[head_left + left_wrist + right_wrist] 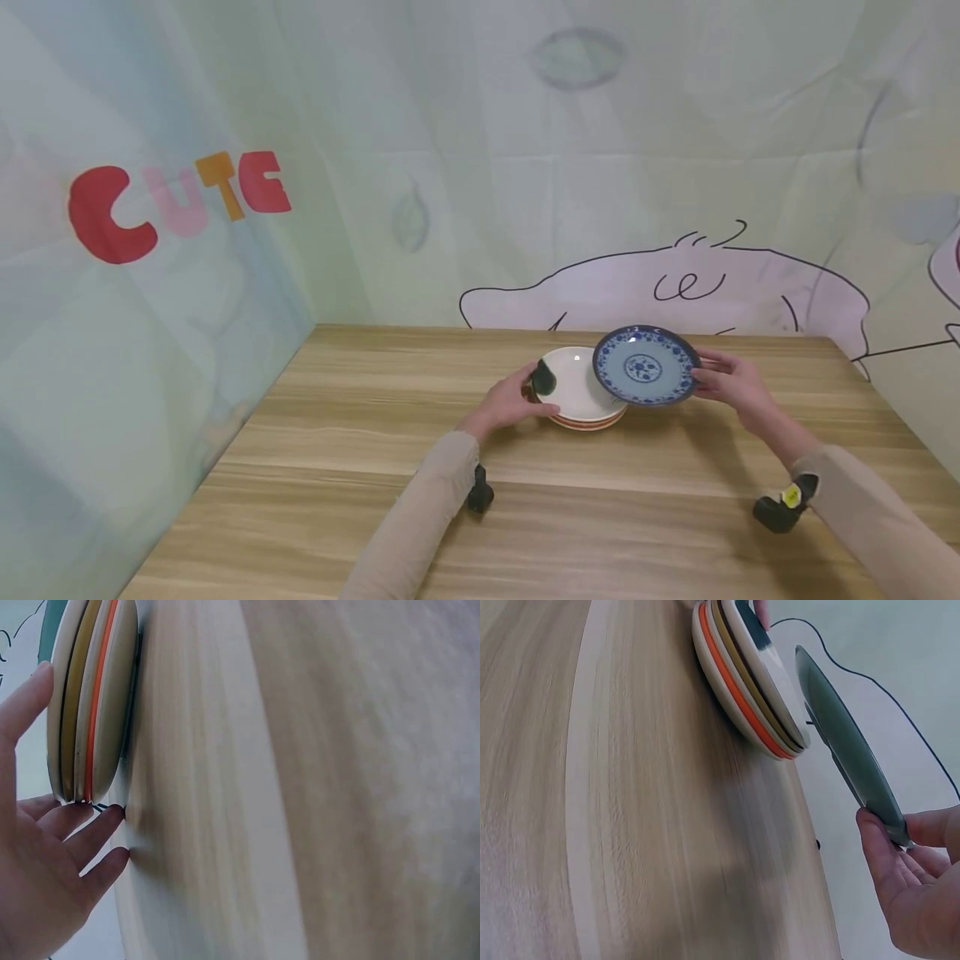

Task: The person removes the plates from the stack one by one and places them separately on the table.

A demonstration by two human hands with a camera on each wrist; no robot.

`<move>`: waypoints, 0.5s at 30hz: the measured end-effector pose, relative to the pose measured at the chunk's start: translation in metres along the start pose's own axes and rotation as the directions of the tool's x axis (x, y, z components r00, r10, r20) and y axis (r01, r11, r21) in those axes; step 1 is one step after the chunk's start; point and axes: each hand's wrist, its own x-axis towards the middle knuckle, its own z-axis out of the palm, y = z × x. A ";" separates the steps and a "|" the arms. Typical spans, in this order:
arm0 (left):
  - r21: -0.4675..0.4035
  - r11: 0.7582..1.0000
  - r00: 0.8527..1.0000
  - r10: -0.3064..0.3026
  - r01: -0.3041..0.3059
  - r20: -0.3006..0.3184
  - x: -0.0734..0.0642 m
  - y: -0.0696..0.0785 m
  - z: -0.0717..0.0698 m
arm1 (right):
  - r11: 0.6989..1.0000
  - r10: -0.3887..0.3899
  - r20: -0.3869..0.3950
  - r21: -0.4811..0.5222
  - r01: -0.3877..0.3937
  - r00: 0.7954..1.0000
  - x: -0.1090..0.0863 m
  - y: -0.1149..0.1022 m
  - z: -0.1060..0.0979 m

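My right hand [737, 388] pinches the right rim of a blue-and-white patterned plate [647, 379], holding it tilted above the right side of a stack of plates [577, 387]. White with a dark green patch, the stack's top plate lies partly behind the blue one. At the stack's left edge, my left hand [510, 403] grips the rim, thumb at the front. Orange and mustard bands show along the stack's side [84, 705] in the left wrist view. The right wrist view shows a gap between the stack and the held plate's underside [847, 746].
Everything is over a wood-grain table [360, 433], with the stack near its back edge. Behind it hangs a pale printed cloth [420, 167] with cartoon outlines. Colourful letters [112, 217] mark the cloth on the left. Dark devices [783, 510] are strapped at both wrists.
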 end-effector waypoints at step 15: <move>0.010 1.000 1.000 0.019 -0.019 -0.004 0.001 -0.003 0.002 | 1.000 0.008 -0.061 0.013 -0.007 0.998 -0.007 0.021 -0.025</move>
